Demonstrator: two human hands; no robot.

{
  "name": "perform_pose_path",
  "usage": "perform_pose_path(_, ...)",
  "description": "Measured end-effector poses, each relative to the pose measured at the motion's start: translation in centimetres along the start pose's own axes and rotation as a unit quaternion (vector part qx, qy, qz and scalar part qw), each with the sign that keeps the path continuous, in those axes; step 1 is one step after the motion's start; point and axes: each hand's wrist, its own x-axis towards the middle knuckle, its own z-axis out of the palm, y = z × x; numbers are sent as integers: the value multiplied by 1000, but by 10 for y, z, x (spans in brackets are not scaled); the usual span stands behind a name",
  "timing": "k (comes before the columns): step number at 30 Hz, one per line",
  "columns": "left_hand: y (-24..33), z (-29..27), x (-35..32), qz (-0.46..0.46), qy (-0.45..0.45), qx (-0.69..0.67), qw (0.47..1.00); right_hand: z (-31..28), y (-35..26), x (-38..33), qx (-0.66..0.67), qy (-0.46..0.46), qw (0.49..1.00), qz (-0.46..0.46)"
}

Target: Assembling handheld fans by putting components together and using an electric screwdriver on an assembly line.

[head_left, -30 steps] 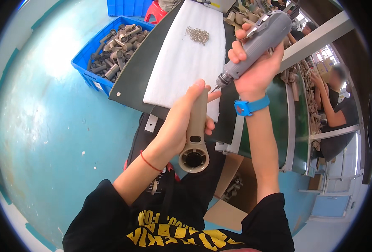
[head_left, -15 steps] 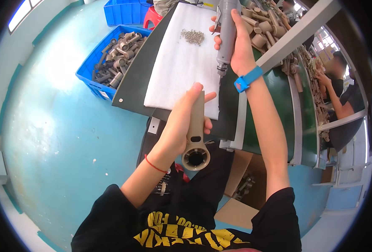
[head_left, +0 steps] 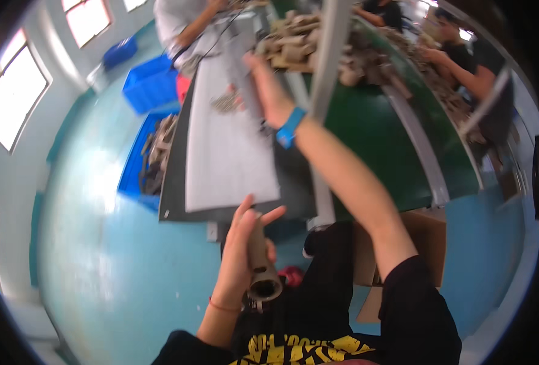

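Observation:
My left hand (head_left: 239, 252) is closed around a tan tubular plastic part (head_left: 258, 250), its round hollow end toward my body. This hand is just off the near edge of a white padded sheet (head_left: 224, 167). Over the sheet's right side, my right hand (head_left: 271, 91) grips a grey power screwdriver (head_left: 249, 91), its bit end pointing toward me. Motion blurs the tool and fingers. Beside the screwdriver, on its left, lies a small heap of metal screws (head_left: 224, 104).
The sheet lies on a dark tabletop (head_left: 173, 188). Blue bins (head_left: 137, 161) of similar parts stand at the left. A pale post (head_left: 329, 55) rises beside the green conveyor (head_left: 373, 131), where tan parts (head_left: 294, 45) are heaped. Other people work at the back and right. An open carton (head_left: 424, 243) sits below.
The view has swung upward, showing more of the room. My left hand with the tubular part has drawn back from over the sheet. The right hand still holds the screwdriver, its fingers nearer the screws.

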Motion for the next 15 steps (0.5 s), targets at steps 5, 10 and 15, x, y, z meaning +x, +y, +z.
perform_pose_path(5, -3, -2, 0, -7, -3, -9, 1000, 6, 12, -5, -55, -22, 998, -29)
perform_pose_path(10, -3, -3, 4, -9, 5, -9, 1000, -13, 26, -17, -172, 19, 980, -101)
perform_pose_path(15, 2, -5, 7, -6, 16, 7, 1000, -29, 23, -45, -202, -27, 978, -46)
